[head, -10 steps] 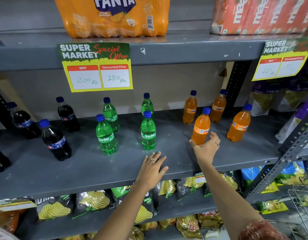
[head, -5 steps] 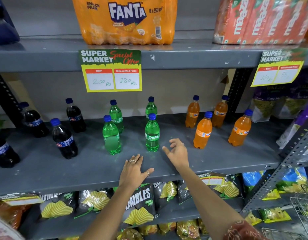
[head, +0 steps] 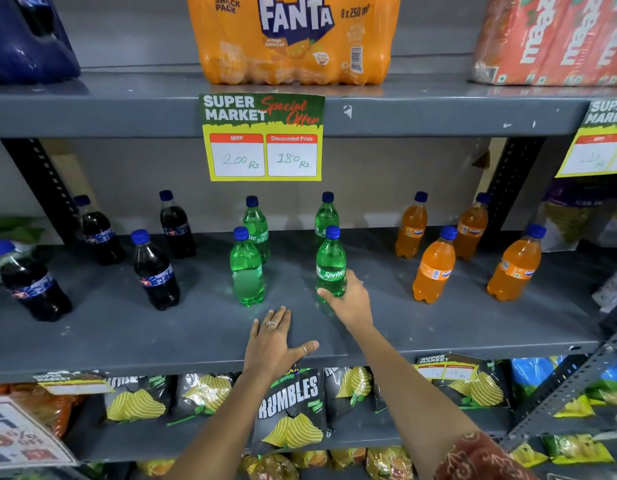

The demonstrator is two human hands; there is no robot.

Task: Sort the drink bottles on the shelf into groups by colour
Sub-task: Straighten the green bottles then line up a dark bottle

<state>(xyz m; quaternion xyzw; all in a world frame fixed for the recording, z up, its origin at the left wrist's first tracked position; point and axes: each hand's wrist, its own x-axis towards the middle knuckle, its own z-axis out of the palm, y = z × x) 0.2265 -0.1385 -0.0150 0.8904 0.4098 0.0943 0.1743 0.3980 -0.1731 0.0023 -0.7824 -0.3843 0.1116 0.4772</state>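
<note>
On the grey shelf (head: 438, 327) stand several dark cola bottles (head: 156, 270) at the left, several green Sprite bottles in the middle and several orange Fanta bottles (head: 435, 266) at the right. All have blue caps. My right hand (head: 350, 301) wraps around the base of the front right Sprite bottle (head: 331, 263), thumb on its left side. A second front Sprite bottle (head: 247, 270) stands to the left of it. My left hand (head: 274, 344) lies flat on the shelf's front edge, fingers spread, holding nothing.
A Fanta multipack (head: 293, 39) and red Maaza packs (head: 556, 39) sit on the shelf above, where a price card (head: 262, 136) hangs from the edge. Chip bags (head: 289, 407) fill the shelf below. Perforated metal uprights (head: 507, 199) frame the bay.
My right hand left the front orange bottle, swung left and closed around the base of the front right Sprite bottle. My left hand stayed flat on the shelf edge. The view shifted left.
</note>
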